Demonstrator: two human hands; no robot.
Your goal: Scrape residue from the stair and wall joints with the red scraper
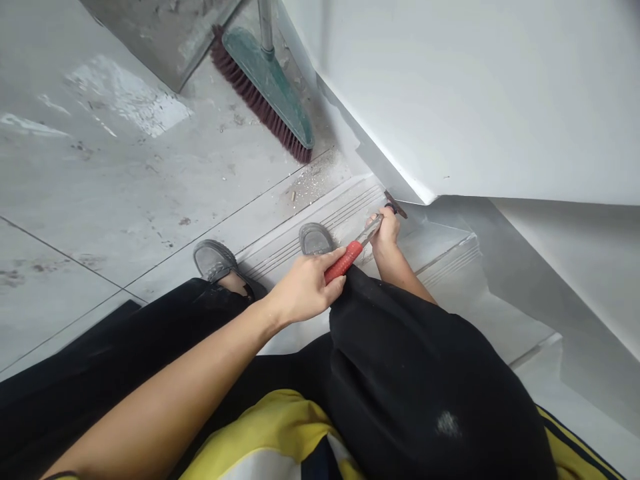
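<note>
My left hand (310,283) is closed round the red grip (344,263) of a scraper. Its metal shaft (370,230) slants up and to the right. Past my right knee, my right hand (386,232) wraps round the shaft close to the head. The narrow rusty-brown blade (398,205) is at the inner corner of the tiled step (345,207), beside the foot of the white wall. Whether its edge touches the surface I cannot tell. Part of my right forearm is hidden behind the knee.
A green broom (270,87) with dark red bristles stands near the wall, beside a dustpan (160,33). Pale crumbs and dust (310,187) lie on the floor by the step. Stairs (480,307) go down at the right. My grey shoes (215,259) are at the step's edge.
</note>
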